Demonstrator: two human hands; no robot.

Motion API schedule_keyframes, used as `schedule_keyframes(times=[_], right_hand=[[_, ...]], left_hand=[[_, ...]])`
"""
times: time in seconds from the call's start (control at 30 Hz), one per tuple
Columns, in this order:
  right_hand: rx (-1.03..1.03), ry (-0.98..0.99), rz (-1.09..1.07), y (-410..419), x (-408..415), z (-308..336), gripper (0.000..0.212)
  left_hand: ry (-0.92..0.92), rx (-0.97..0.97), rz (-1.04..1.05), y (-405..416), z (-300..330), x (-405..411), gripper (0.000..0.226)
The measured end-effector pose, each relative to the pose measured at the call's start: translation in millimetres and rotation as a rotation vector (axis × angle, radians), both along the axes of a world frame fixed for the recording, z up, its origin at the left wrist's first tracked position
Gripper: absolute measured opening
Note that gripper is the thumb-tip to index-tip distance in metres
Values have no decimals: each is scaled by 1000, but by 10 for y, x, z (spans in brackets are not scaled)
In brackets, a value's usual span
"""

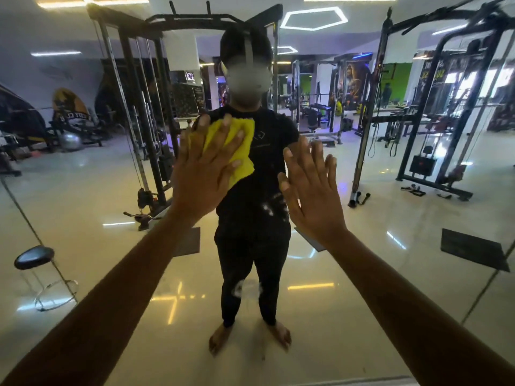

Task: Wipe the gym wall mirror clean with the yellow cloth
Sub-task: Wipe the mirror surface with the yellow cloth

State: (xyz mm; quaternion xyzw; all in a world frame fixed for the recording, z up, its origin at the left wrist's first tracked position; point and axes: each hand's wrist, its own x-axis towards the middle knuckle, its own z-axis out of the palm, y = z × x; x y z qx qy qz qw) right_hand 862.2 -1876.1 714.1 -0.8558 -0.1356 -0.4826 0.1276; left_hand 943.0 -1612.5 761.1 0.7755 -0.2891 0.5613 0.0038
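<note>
The yellow cloth [237, 146] lies flat against the mirror [83, 190], left of centre and about chest height on the reflected person [252, 218]; its upper edge and lower right corner show past the hand that covers it. The left hand [203, 168] presses it to the glass with straight, spread fingers laid over the fabric, not curled around it. Just right of the cloth, apart from it, the right hand [312, 196] is held flat to the mirror, fingers straight and slightly spread, holding nothing; whether the palm actually touches the glass cannot be told. Both bare forearms reach in from the near bottom corners. Between the hands and lower, whitish smudges [274, 204] mark the glass; another pale patch [246, 288] sits further down over the reflected legs. The mirror fills the view and reflects a glossy pale floor [139, 288]; a black cable machine [145, 107] stands far left, another rack [434, 121] far right; a black stool [34, 257] shows at the near left; hexagonal ceiling lights [313, 18] glow above.
</note>
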Motion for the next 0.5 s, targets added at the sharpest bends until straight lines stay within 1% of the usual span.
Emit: schedule_keyframes(times=[0.03, 0.07, 0.1, 0.13, 0.17, 0.2, 0.23, 0.27, 0.3, 0.33, 0.4, 0.43, 0.47, 0.5], right_hand=[[8, 6, -2, -25, -12, -55, 65], [19, 10, -2, -51, -21, -110, 64], [29, 14, 0, -78, -27, -168, 64], [35, 18, 3, -107, -32, -227, 63], [36, 21, 6, -140, -37, -289, 64], [34, 24, 8, -181, -45, -352, 64], [31, 29, 9, -231, -56, -413, 64], [29, 36, 7, -290, -65, -463, 64], [25, 44, -1, -356, -65, -497, 64], [17, 51, -11, -421, -59, -518, 65], [8, 55, -34, -529, -33, -529, 65], [3, 53, -47, -568, -14, -532, 65], [-5, 51, -56, -600, 1, -540, 65], [-13, 42, -60, -632, 17, -553, 65]], left_hand=[[59, -178, -3, -107, -38, -55, 61], [105, -306, -13, -253, -171, -131, 62], [144, -344, -32, -404, -411, -178, 65], [176, -286, -75, -551, -720, -237, 72], [208, -146, -112, -638, -1052, -292, 82], [209, 65, -118, -638, -1342, -301, 87], [189, 261, -98, -583, -1485, -274, 86], [169, 351, -101, -517, -1441, -225, 81], [173, 318, -122, -491, -1310, -181, 74], [189, 171, -136, -506, -1129, -157, 68], [167, -212, -46, -632, -805, -135, 64], [166, -347, -4, -742, -749, -167, 65], [172, -397, 8, -870, -801, -213, 67], [201, -359, -12, -1000, -957, -259, 70]])
